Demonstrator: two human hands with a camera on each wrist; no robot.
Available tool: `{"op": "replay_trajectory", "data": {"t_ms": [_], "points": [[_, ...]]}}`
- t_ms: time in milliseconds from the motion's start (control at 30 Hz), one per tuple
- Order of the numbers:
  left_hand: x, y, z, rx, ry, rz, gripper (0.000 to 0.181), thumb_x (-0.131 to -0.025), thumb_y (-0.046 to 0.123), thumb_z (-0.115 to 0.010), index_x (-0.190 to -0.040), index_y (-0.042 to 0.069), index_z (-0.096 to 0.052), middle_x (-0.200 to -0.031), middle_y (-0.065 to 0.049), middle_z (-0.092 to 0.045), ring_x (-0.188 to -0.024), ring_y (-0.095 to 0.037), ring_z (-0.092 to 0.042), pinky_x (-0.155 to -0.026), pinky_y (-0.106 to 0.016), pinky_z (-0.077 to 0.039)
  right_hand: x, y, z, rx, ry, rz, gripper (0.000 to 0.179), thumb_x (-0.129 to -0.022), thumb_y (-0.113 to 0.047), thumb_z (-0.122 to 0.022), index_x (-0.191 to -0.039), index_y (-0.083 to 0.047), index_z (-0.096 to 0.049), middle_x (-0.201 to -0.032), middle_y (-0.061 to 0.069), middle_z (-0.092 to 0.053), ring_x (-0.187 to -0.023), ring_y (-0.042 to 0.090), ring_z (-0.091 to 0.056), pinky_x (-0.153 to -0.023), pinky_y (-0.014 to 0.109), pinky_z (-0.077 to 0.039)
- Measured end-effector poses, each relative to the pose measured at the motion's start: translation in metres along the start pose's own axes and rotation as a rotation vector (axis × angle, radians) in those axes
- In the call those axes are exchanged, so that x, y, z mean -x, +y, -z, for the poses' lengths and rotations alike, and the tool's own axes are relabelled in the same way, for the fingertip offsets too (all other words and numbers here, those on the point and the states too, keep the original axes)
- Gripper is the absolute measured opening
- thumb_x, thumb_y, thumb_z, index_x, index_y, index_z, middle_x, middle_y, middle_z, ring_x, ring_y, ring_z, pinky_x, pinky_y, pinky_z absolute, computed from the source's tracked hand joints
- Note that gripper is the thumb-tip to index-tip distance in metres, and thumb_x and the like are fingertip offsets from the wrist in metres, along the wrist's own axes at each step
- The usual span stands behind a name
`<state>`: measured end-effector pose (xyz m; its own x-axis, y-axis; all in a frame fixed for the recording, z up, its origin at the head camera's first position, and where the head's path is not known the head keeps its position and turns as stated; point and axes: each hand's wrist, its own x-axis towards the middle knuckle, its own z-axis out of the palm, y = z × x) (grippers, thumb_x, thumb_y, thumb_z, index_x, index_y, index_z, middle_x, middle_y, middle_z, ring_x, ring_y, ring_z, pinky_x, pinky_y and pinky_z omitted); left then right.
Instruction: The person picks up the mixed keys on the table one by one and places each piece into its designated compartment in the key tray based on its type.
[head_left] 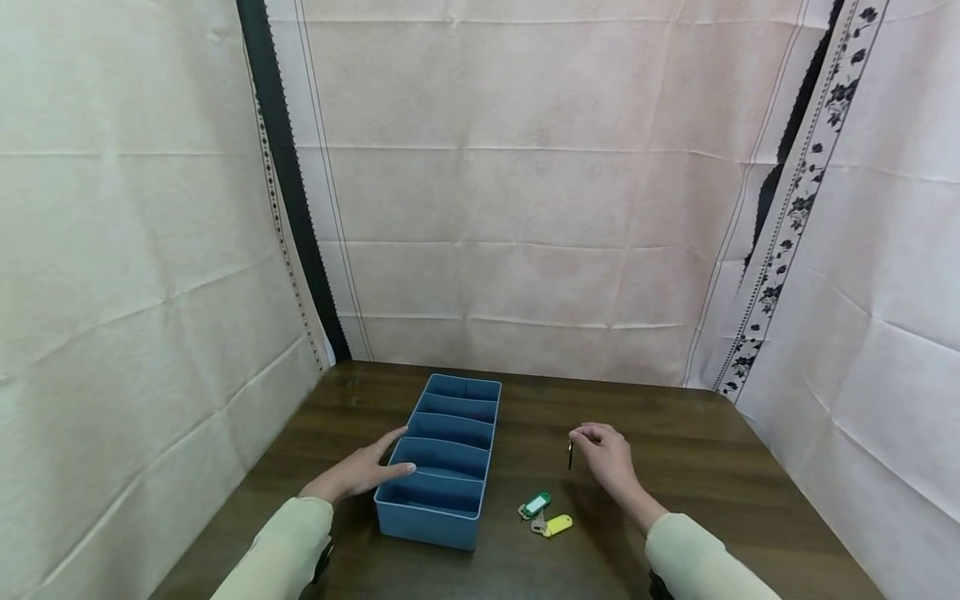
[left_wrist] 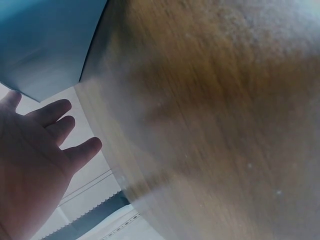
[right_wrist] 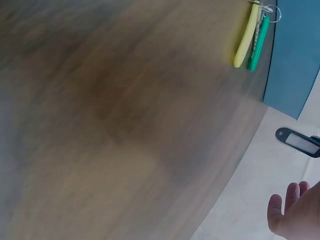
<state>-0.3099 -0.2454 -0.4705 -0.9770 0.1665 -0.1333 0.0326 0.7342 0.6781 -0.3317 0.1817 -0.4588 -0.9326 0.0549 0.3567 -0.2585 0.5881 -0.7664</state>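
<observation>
A long blue box (head_left: 427,521), divided across into several compartments, stands on the table. My left hand (head_left: 360,471) is at its left side, thumb over the near compartments and fingertips right at the rim. In the left wrist view the fingers of that hand (left_wrist: 37,150) are spread and fairly straight beside the box wall (left_wrist: 45,55). Right of the box, my right hand (head_left: 606,457) pinches a black key tag (right_wrist: 300,142) with a pale label, which hangs above the table. Nearer me lie a green key tag (head_left: 536,504) and a yellow key tag (head_left: 558,525).
Metal rings and a key lie by the green and yellow tags. The brown wooden table (head_left: 712,475) extends to both sides of the box. Pale cloth sheets (head_left: 487,183) hang behind the table and along its left and right sides.
</observation>
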Motion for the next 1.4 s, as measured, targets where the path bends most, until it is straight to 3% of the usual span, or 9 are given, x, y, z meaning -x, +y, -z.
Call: {"op": "replay_trajectory", "data": {"t_ms": [700,1133,1400], "points": [[0.002,0.002,0.002,0.005,-0.006,0.011,0.083,-0.091,0.059,-0.062,-0.158,0.027,-0.024,-0.159,-0.02,-0.028,-0.14,-0.05,-0.029,-0.103,-0.075,-0.025,-0.022,-0.046,-0.03,-0.132,-0.04,-0.021,0.02,-0.095,-0.028,-0.069,-0.102,-0.011,-0.077,-0.12,0.008,-0.065,-0.112,0.026,-0.058,-0.09,0.047,-0.049],[0.002,0.002,0.001,-0.006,-0.003,-0.01,0.084,-0.091,0.059,-0.063,-0.158,0.028,-0.024,-0.159,-0.019,-0.027,-0.142,-0.049,-0.027,-0.104,-0.074,-0.024,-0.025,-0.075,-0.056,-0.199,-0.047,-0.009,0.017,-0.096,-0.028,-0.067,-0.095,-0.015,-0.078,-0.101,0.001,-0.068,-0.095,0.019,-0.058,-0.08,0.04,-0.049],[0.002,0.002,0.0,-0.004,-0.002,-0.004,0.084,-0.091,0.06,-0.062,-0.158,0.028,-0.025,-0.159,-0.019,-0.028,-0.141,-0.049,-0.028,-0.103,-0.074,-0.025,-0.029,-0.09,-0.071,-0.212,-0.056,-0.03,0.02,-0.096,-0.029,-0.067,-0.098,-0.012,-0.078,-0.1,0.001,-0.068,-0.095,0.02,-0.058,-0.08,0.039,-0.049]]}}
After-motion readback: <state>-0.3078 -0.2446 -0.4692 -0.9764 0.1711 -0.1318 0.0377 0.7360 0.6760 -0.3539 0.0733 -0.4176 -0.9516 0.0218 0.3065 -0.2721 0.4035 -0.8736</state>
